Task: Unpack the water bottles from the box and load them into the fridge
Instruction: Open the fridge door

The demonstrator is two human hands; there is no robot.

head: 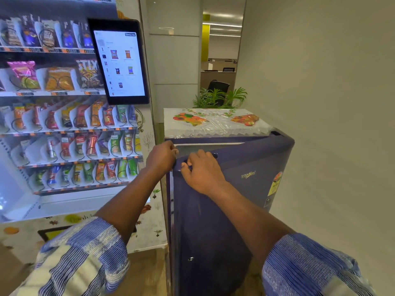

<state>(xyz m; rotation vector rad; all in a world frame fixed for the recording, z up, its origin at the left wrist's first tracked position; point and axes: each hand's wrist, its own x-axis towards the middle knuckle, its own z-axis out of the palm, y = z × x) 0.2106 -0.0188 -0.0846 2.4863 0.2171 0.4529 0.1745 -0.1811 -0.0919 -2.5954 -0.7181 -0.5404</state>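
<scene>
A small dark blue fridge (235, 210) stands in front of me, its door (213, 231) swung slightly ajar so a pale strip of the interior shows at the top. My left hand (161, 157) grips the door's upper left corner edge. My right hand (201, 169) curls over the top of the door by the handle recess. No box and no water bottles are in sight.
A snack vending machine (64, 103) with a touchscreen (119, 63) fills the left side, close to the fridge. A plastic floral cover (213, 122) lies on the fridge top. A plain wall (331, 103) is on the right, potted plants (218, 98) behind.
</scene>
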